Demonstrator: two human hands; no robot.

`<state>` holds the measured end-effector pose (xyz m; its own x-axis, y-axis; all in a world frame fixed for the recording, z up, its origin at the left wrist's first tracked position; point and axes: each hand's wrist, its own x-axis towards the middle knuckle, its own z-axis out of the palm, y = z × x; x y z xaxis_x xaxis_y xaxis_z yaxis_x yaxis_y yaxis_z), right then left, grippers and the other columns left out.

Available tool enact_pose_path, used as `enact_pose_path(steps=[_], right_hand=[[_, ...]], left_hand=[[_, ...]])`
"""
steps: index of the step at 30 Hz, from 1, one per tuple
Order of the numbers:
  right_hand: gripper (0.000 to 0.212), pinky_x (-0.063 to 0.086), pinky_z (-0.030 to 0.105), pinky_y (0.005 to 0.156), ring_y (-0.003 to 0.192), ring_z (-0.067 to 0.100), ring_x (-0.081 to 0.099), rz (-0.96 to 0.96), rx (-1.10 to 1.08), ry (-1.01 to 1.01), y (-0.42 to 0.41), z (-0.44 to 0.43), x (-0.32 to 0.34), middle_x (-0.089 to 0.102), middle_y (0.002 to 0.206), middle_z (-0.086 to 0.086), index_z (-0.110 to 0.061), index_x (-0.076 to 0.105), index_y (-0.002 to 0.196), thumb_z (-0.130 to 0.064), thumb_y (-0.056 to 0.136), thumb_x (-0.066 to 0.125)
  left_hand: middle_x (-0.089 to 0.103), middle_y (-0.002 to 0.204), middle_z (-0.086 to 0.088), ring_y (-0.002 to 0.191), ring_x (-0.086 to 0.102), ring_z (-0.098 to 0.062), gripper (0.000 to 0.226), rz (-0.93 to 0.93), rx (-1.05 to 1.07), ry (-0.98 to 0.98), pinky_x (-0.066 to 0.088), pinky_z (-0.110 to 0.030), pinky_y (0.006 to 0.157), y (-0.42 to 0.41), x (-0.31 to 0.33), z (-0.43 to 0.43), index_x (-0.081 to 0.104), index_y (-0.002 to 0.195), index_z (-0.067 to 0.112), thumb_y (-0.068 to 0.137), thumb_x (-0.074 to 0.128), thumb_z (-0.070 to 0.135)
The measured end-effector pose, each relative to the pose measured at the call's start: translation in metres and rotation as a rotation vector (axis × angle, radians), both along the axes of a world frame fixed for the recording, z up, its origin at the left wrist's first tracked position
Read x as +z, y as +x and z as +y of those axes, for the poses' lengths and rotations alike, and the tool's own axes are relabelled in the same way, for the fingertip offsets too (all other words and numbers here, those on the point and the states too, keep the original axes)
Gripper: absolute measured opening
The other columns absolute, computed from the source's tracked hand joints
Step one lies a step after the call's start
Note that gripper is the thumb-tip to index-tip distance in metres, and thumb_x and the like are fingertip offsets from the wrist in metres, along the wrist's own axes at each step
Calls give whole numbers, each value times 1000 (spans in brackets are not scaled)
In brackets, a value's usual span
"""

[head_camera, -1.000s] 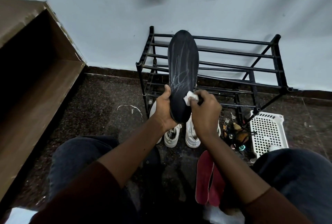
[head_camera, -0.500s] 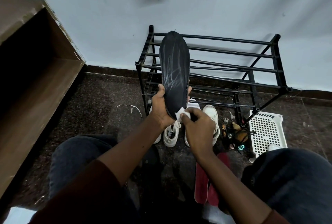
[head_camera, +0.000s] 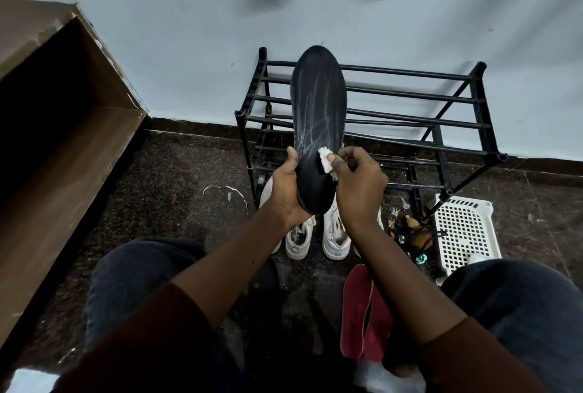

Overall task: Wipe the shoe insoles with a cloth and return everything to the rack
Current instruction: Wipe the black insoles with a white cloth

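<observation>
the left hand (head_camera: 285, 190) grips the black insole's (head_camera: 318, 121) heel end, holding it upright before the rack (head_camera: 410, 115). the right hand (head_camera: 356, 184) pinches a white cloth (head_camera: 420, 163) against its right edge. two red insoles (head_camera: 362, 313) lie on the floor between the knees.

The person's left sleeve (head_camera: 135, 345) and right sleeve (head_camera: 473, 364) are dark maroon, long and plain, stopping partway up the forearms (head_camera: 227, 260) short of the bare left hand (head_camera: 285, 194) and right hand (head_camera: 359, 187), while dark blue-grey trousers (head_camera: 138, 269) bulge round on either side of the sleeves.
</observation>
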<state>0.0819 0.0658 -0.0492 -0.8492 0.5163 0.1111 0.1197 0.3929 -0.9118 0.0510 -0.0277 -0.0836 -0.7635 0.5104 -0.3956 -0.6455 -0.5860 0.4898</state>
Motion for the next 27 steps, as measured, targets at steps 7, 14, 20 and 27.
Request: enact_pose_path(steps=[7,14,20,27], right_hand=[[14,43,28,66,74,19,60,-55,224,159,29,-8,-21,66,82,8,-6,70,89,-17,82,69],[24,44,16,59,57,5,50,-175,466,114,41,14,-22,55,67,-8,-10,70,94,-11,71,77],[23,42,22,42,45,12,44,-206,213,-622,34,26,-11,54,54,-2,-8,59,73,0,92,49],[30,46,22,45,50,11,45,-284,47,-813,20,24,-14,50,65,3,-10,53,82,-37,95,49]], left_hand=[[64,107,-14,85,60,-22,83,-48,60,52,55,-24,57,-8,-1,-3,63,118,4,91,19,68],[68,109,-12,100,59,-22,82,5,114,70,47,-32,89,-12,-7,-6,67,114,2,93,18,65],[67,107,-15,94,64,-23,74,54,110,16,54,-30,80,-12,-2,-5,46,134,2,96,19,60],[67,102,-14,86,66,-23,51,67,79,-8,55,-31,78,-10,5,-4,56,122,3,99,32,42]])
